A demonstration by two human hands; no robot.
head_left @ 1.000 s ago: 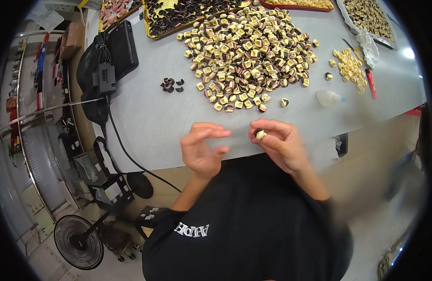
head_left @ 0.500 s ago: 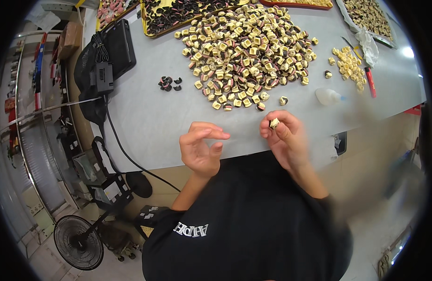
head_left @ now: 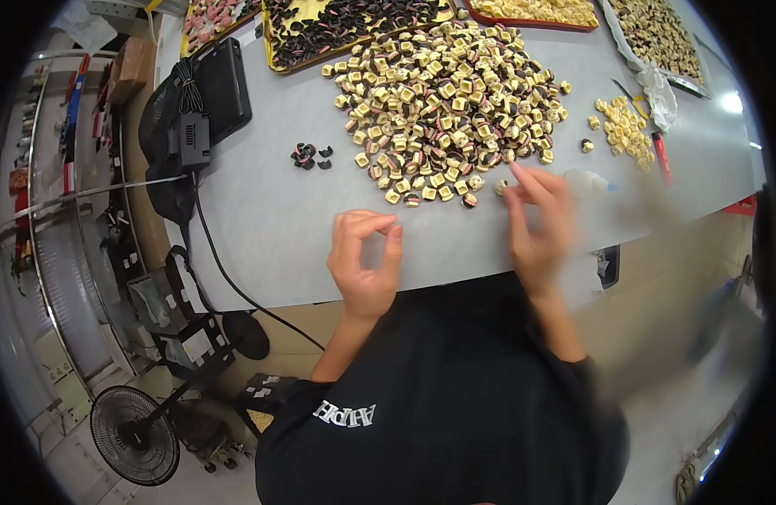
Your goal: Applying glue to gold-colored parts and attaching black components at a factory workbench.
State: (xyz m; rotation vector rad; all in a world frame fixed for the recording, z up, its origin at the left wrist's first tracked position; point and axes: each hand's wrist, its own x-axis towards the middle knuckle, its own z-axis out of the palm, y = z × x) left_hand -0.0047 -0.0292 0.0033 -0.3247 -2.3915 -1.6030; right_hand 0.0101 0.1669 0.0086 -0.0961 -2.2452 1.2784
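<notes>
My left hand is above the table's near edge, curled into a loop. Its thumb and index tips nearly meet, and nothing shows between them. My right hand, slightly blurred, reaches to the near right side of a large heap of small cube-like pieces in cream, black and pink. Its thumb and index finger are spread apart. A single loose piece lies beside that thumb. I see nothing gripped in the right hand.
Trays of black pieces and cream pieces stand behind the heap. Small cream pieces, a red marker and a white bottle are at right. Black bits and a black device are at left.
My right hand has moved forward to the heap and its fingers have spread; the piece it pinched no longer shows in it. My left thumb and index tips have drawn closer together.
</notes>
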